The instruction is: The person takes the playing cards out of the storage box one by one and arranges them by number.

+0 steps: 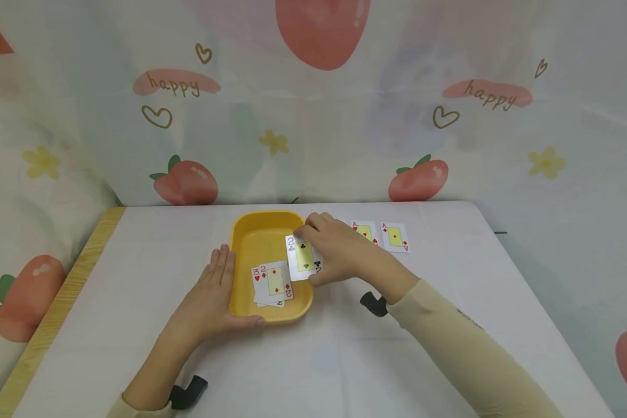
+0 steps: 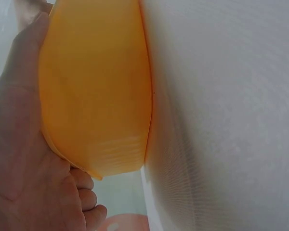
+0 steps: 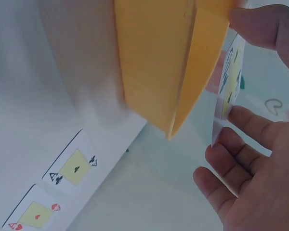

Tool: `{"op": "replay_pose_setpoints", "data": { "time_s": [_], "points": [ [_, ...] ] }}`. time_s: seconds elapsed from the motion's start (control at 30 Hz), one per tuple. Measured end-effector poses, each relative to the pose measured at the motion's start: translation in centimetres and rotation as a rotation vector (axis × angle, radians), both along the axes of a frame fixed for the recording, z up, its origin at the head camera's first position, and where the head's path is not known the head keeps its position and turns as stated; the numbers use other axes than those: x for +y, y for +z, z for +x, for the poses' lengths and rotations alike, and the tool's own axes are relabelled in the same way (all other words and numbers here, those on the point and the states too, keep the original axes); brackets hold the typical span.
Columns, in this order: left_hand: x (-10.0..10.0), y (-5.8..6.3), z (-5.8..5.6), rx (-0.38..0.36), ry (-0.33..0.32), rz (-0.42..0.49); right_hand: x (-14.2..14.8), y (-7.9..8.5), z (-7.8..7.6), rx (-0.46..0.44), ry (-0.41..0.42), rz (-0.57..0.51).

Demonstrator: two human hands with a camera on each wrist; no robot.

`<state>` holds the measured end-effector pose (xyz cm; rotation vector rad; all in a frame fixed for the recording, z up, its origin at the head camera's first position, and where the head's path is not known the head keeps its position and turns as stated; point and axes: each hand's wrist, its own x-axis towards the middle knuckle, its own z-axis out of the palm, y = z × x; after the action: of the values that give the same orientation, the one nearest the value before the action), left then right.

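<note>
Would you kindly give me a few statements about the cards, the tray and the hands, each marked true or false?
1. The right hand holds the two of clubs. True.
2. The left hand holds a card. False: it rests against the yellow tray.
3. The two of diamonds partly covers the three of hearts. True.
4. The ace of diamonds lies inside the yellow tray. False: the ace of diamonds lies on the table.

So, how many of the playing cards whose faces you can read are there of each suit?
Hearts: 2 (3 of hearts, ace of hearts)
Diamonds: 2 (2 of diamonds, ace of diamonds)
Clubs: 2 (2 of clubs, ace of clubs)
Total: 6, leaving out at least one mostly covered card in the yellow tray
</note>
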<state>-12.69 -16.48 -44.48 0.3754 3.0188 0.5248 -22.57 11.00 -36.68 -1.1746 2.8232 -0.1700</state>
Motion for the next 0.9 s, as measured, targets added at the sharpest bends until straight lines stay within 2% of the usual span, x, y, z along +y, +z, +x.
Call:
{"op": "replay_pose_setpoints", "data": {
  "time_s": [0.4,0.9],
  "points": [
    [-0.1,0.1,0.0,0.008,0.010,0.016,2.6,-0.2,-0.3,-0.005,-0.051,-0.024],
    [-0.1,-0.1,0.0,0.005,0.010,0.010,5.0,-1.9,0.2,-0.051,-0.163,0.014]
  ]
}}
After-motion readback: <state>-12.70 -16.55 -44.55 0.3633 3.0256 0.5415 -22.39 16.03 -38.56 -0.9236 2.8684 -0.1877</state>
